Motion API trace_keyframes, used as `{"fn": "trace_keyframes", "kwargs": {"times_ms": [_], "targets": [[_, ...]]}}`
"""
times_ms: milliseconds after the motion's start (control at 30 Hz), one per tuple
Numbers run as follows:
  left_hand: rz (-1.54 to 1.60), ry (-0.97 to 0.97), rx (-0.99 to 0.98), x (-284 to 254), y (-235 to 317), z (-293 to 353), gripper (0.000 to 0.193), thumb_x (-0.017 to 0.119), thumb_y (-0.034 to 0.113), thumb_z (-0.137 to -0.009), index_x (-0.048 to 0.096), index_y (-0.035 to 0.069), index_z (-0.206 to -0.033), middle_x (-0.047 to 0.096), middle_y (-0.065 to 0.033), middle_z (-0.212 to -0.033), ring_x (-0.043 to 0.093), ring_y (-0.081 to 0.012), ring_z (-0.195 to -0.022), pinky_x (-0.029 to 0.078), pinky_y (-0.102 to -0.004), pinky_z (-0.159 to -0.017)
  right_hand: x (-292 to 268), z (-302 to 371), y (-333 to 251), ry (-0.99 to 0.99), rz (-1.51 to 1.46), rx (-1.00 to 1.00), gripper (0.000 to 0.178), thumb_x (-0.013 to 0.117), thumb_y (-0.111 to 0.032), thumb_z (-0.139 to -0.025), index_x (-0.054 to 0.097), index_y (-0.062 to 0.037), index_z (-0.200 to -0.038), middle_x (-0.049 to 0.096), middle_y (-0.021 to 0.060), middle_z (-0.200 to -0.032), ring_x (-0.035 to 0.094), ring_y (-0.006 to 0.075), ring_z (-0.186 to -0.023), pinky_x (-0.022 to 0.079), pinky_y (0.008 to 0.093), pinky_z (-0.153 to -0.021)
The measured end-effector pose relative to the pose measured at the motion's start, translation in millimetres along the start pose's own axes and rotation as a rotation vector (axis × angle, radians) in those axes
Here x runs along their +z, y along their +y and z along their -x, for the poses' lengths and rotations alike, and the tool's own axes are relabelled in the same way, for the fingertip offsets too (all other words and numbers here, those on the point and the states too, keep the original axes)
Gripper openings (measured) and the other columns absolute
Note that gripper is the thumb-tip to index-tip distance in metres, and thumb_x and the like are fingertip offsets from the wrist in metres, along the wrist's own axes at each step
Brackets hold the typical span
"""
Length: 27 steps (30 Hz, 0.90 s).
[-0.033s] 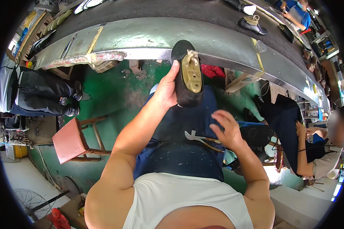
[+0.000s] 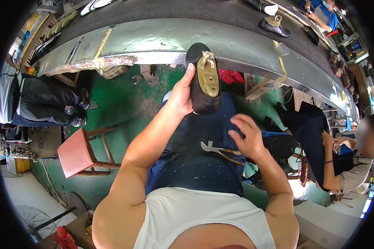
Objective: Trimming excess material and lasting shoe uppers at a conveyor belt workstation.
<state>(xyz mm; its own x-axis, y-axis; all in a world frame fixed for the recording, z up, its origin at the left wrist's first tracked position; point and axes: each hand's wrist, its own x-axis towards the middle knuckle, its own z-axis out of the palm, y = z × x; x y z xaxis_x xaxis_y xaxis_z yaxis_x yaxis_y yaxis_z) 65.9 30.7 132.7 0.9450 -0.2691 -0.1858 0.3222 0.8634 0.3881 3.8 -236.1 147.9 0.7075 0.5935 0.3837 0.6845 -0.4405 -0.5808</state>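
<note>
A black shoe (image 2: 205, 103) with an olive-coloured last (image 2: 207, 76) in its opening is gripped in my left hand (image 2: 183, 93), thumb along its side. It is held up over my lap, its upper end in front of the bench edge. My right hand (image 2: 248, 137) hangs in the air to the right of the shoe, fingers apart and holding nothing. Close to that hand, a pair of metal pincers (image 2: 210, 147) with two slim handles lies on the dark apron (image 2: 195, 170) across my lap.
A long metal-edged bench (image 2: 153, 41) with a dark top crosses the far side. On it stands another black shoe (image 2: 274, 27) with a last. A pink-seated stool (image 2: 79, 151) is at left. Two people sit at the right, and someone in dark trousers (image 2: 45, 97) is at far left.
The shoe in my left hand is very slightly higher. My right hand has shifted a little upward; otherwise nothing visibly differs.
</note>
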Motion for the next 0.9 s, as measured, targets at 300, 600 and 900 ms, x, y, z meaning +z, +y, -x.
{"fn": "trace_keyframes", "kwargs": {"times_ms": [300,600,900], "targets": [[0.007,0.003,0.057,22.4,1.5,0.9,0.065,0.05,0.058,-0.099,0.054,0.005,-0.136,0.064,-0.0216,-0.124,0.066,-0.0366,-0.11,0.054,-0.0512,-0.097,2.3,-95.9,-22.3,0.173,-0.044,-0.215,0.07,0.084,-0.024,-0.076,0.054,-0.0055,-0.136,0.048,0.0204,-0.136,0.056,0.0361,-0.114,0.052,0.0432,-0.088],[-0.076,-0.05,0.125,27.5,-0.4,16.4,0.055,0.062,0.044,-0.097,0.054,0.005,-0.136,0.063,-0.0171,-0.127,0.064,-0.0305,-0.113,0.054,-0.0484,-0.098,13.8,-98.0,-12.1,0.271,0.071,-0.451,0.061,0.085,-0.029,-0.074,0.063,-0.0066,-0.127,0.055,0.0142,-0.125,0.057,0.0344,-0.108,0.051,0.0405,-0.088],[-0.066,-0.108,0.062,9.3,-22.3,22.0,0.057,0.065,0.036,-0.096,0.048,0.005,-0.141,0.059,-0.0169,-0.133,0.059,-0.0314,-0.123,0.046,-0.0479,-0.107,61.0,-102.1,16.9,0.504,-1.152,0.585,0.055,0.048,-0.041,-0.105,0.044,-0.0012,-0.143,0.055,0.0131,-0.138,0.056,0.0227,-0.121,0.045,0.0371,-0.103]]}}
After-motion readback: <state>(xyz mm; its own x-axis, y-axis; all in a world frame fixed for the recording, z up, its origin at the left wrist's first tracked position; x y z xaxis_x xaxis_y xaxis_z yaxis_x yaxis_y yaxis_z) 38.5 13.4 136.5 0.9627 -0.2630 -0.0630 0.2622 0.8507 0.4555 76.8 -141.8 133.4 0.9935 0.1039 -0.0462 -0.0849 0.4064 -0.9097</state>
